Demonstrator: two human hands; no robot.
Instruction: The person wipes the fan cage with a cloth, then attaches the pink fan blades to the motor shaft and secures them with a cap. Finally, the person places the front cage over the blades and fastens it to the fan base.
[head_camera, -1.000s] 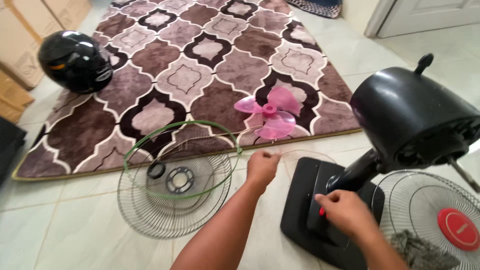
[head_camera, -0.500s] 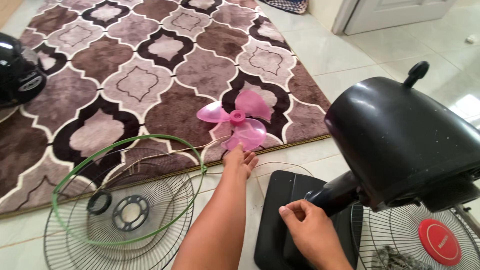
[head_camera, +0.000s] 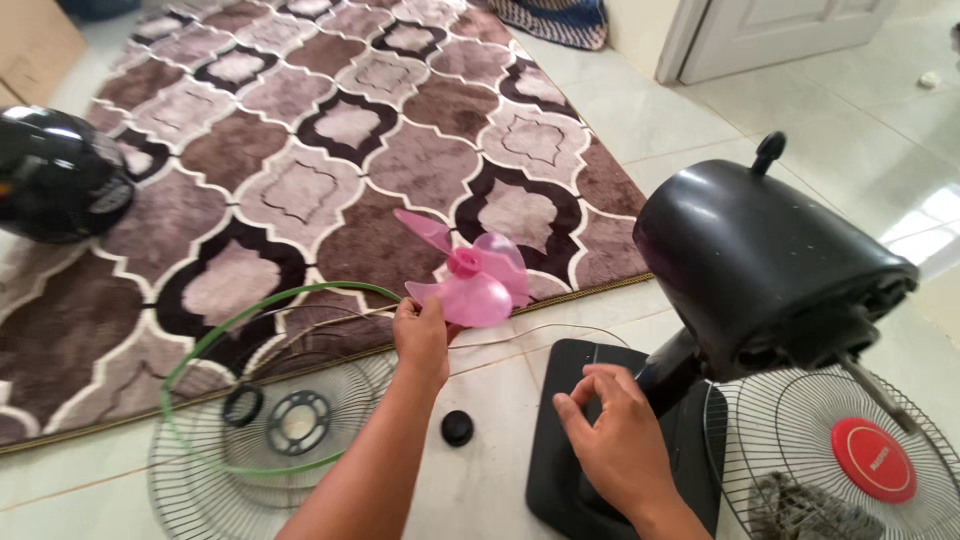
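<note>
Pink and translucent, the fan blade (head_camera: 470, 283) is now in my left hand (head_camera: 421, 336), fingers closed on the lower edge of one vane and lifting it just off the carpet edge, near the middle of the frame; a second ago that hand was only reaching across the floor toward it, and half a second ago the fingertips were just arriving at the blade. I judge the pick-up is done and the blade is free to be carried. My left forearm runs up from the bottom centre of the frame, wrist nearly straight, knuckles facing me. My right hand (head_camera: 617, 440) has come off the fan's neck, where it rested earlier, and hovers above the black fan base (head_camera: 560, 470) at lower right, fingers loosely curled and apart, clamped on nothing. The black motor housing (head_camera: 760, 270) fills the right of the frame, tilted, its shaft end pointing down toward the front grille with the red centre cap (head_camera: 870, 455) in the lower right corner. In the lower left lies the rear wire grille (head_camera: 250, 470) with a green rim ring (head_camera: 200, 380) resting across it and a black locking ring (head_camera: 243, 405) inside it. A small black cap nut (head_camera: 457, 427) sits on the tile between my forearms. A black helmet (head_camera: 55, 185) rests on the patterned rug (head_camera: 330, 130) at the left edge.
</note>
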